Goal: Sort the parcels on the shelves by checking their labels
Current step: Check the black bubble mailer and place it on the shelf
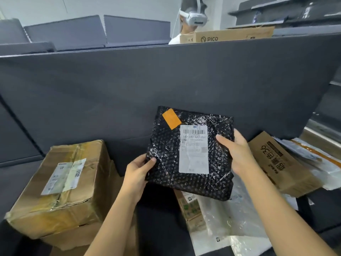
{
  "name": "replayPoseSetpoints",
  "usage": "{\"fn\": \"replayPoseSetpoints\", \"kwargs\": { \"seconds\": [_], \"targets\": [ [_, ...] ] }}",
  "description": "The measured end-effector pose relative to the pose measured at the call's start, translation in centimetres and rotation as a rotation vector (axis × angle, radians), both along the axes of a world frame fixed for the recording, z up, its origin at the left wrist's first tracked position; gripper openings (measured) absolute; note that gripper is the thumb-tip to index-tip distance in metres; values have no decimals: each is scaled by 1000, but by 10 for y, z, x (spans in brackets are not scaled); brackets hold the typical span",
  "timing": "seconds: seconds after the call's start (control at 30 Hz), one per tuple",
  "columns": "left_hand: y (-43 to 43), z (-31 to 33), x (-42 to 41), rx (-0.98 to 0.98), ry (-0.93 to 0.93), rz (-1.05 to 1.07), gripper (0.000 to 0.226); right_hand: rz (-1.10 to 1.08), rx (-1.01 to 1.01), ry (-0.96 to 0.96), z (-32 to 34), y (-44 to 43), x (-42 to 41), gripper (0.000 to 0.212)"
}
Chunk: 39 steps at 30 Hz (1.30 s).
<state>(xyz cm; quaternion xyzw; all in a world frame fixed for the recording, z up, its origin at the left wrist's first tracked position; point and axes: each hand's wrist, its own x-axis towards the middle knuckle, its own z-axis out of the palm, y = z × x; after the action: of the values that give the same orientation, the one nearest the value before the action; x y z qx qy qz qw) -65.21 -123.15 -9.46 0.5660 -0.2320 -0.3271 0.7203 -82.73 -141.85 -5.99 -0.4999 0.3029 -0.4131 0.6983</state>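
Both hands are engaged on one item. The left hand (137, 170) pinches the lower left corner of the black bubble-wrap parcel (166, 141), thumb on its face. The right hand (238, 154) grasps the opposite edge, thumb laid just beside the white label (193, 148).

The parcel is lifted clear of the shelf (18, 174) and tilted face-up toward the wearer. The grip stays at the margins, apparently so the barcode and code line stay unobscured for reading. An orange sticker (171, 119) sits above the label.

- **Left of the left hand:** a taped cardboard box (60, 187) rests label-up.
- **Beneath the hands:** a small printed carton (191, 209) and a white plastic mailer (227, 228).
- **Right of the right hand:** a flat brown carton (276, 159) lies on further mailers.
- **Beyond the hands:** a grey partition (129, 89).

Assessment: label check in progress; placement not yet made.
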Motion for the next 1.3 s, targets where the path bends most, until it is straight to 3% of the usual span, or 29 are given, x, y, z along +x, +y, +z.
{"fn": "replayPoseSetpoints", "kwargs": {
  "seconds": [0.23, 0.5, 0.6, 0.8, 0.9, 1.03, 1.3],
  "targets": [
    [1, 21, 7, -245, 113, 250, 13, 231, -130, 36, -7, 8, 7, 35],
    [9, 20, 9, -206, 27, 237, 12, 155, -190, 42, -11, 19, 12, 35],
    [8, 23, 5, -165, -115, 287, 20, 114, -146, -2, -15, 18, 19, 36],
    [10, 36, -37, -94, -610, 313, 44, 86, 121, 27, -30, 11, 45, 31],
    [10, 37, -50, -86, -688, 297, 45, 75, 214, -32, -37, 14, 50, 36],
    [13, 32, -36, -3, -661, 324, 41, 41, 143, -17, -34, 20, 44, 29],
    [25, 16, 6, 222, -340, 368, 48, 129, -130, 0, -9, 41, 27, 25]
  ]
}}
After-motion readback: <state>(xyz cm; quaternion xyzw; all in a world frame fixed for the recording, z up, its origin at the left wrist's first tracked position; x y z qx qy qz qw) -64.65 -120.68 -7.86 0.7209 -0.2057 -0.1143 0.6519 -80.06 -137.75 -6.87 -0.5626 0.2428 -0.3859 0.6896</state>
